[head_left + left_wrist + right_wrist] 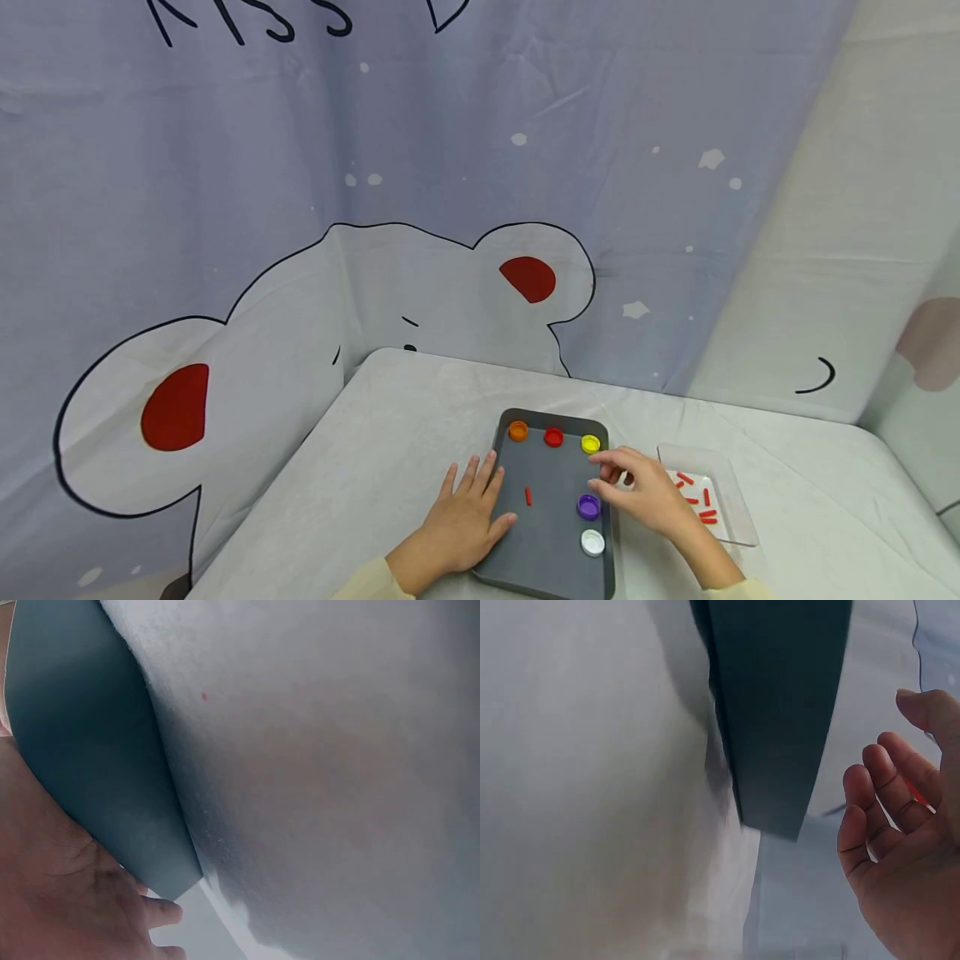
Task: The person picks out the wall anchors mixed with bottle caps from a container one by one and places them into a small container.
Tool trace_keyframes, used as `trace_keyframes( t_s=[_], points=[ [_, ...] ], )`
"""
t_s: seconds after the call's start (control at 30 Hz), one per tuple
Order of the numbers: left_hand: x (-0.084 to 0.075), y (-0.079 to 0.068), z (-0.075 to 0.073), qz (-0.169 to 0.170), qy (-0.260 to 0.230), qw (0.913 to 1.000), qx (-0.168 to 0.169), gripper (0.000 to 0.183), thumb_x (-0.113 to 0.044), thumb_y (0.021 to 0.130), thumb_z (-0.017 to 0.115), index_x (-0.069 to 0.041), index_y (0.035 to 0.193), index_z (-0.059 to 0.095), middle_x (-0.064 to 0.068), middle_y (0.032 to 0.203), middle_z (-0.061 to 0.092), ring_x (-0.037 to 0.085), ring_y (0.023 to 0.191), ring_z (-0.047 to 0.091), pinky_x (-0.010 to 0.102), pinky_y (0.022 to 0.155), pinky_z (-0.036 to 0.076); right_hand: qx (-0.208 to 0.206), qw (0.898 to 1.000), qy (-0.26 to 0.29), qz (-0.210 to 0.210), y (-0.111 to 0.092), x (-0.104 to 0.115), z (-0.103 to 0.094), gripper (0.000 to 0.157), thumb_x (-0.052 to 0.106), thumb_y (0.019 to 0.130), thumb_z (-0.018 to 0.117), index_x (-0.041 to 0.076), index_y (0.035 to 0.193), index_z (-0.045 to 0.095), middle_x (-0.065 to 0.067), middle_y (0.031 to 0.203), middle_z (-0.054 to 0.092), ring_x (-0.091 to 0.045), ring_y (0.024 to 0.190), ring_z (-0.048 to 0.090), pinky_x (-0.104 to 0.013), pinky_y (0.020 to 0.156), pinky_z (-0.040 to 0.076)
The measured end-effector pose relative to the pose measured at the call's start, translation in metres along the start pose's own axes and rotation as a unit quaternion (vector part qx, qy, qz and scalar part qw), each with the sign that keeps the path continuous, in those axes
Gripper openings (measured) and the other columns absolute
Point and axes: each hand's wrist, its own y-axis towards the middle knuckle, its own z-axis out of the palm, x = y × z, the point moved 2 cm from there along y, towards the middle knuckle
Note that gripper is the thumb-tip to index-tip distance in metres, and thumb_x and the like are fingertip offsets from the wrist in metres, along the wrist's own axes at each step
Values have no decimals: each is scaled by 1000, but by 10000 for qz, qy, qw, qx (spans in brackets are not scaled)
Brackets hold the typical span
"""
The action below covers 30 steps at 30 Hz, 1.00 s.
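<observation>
In the head view a dark grey tray (538, 546) lies on the white-covered table. My left hand (459, 521) rests at its left edge, fingers spread and straight. Over the tray's right edge hovers my right hand (637, 493), thumb and forefinger apart, nothing visible between them. Along the tray's far end sit an orange cap (518, 431), a red cap (553, 437) and a yellow cap (590, 444). Down the right side are a purple cap (588, 507) and a white cap (592, 543). One small red stick (528, 497) lies mid-tray.
A clear plastic box (741, 508) stands right of the tray, with several red sticks (706, 497) inside. Part of it is hidden behind the right hand. A printed curtain (450, 150) hangs behind the white table cover (405, 417).
</observation>
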Motion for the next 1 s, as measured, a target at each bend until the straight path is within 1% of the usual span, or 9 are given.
trace_keyframes(
  t_s=[0.17,0.4,0.53,0.7,0.9,1.0],
  points=[
    [0,1,0,-17,47,10000,13,75,-60,105,35,-9,159,33,11,169,15,36,155,15,64,119,14,502,9984,251,49,7,7,14,25,20,86,82,13,108,75,9,87,62,-10,76,59,-27,66,52],
    [-1,1,1,-52,152,9999,-6,76,-61,105,34,-9,159,33,11,169,16,36,155,15,64,119,14,1088,9930,425,-141,17,12,35,33,24,89,80,5,114,73,-3,90,66,-11,79,59,-28,69,53],
    [-1,1,0,-56,180,9998,-4,75,-61,105,35,-9,159,33,11,169,16,36,155,15,64,119,14,1376,9895,395,-177,21,14,46,37,27,89,80,4,117,72,-3,92,65,-11,81,59,-29,71,54],
    [-2,0,-2,-58,180,9998,43,75,-61,105,35,-9,160,33,12,169,17,37,155,15,64,119,14,1618,9860,349,-200,26,15,55,39,27,89,81,4,118,72,-1,93,64,-11,82,59,-30,72,53],
    [-2,0,-3,-30,208,9998,32,75,-61,105,35,-10,160,33,12,169,18,37,155,16,65,119,16,1864,9822,149,-195,31,14,66,40,28,88,82,5,118,72,2,91,63,-7,79,56,-25,70,51],
    [-2,-1,-5,-33,180,9998,67,75,-61,105,34,-10,160,32,11,169,16,37,155,15,65,119,15,1962,9804,33,-174,34,13,70,41,29,86,83,6,118,72,4,89,62,-6,78,55,-25,70,50]
  ],
)
